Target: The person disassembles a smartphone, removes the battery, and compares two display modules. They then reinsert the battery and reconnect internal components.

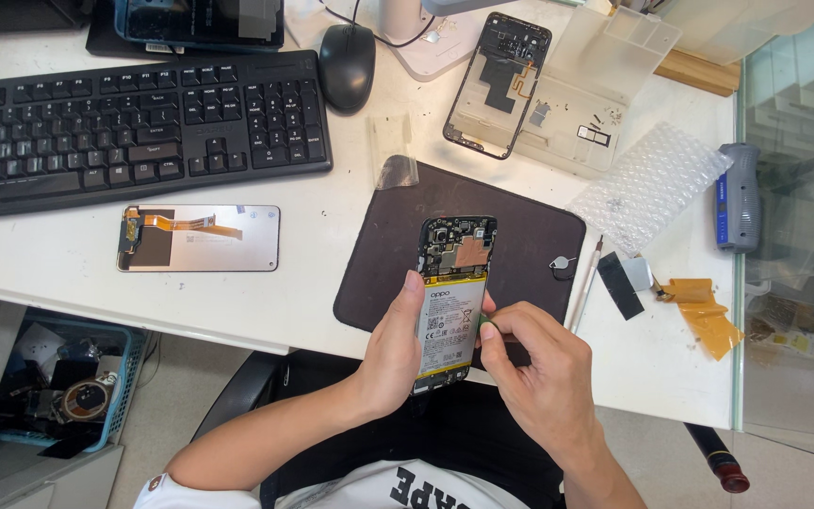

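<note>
Left hand [390, 353] grips an opened phone [451, 300] by its left edge, back cover off, battery and circuit board showing. Phone sits over the near edge of a dark mat [520, 236]. Right hand [541, 363] closed, fingertips pinching a small green tool [485, 323] against the phone's right edge. From the phone: a detached screen panel [199, 238] at 9 o'clock, keyboard [134, 123] at 10 o'clock, an empty phone frame [497, 85] at 12 o'clock, bubble wrap [650, 184] at 2 o'clock.
</note>
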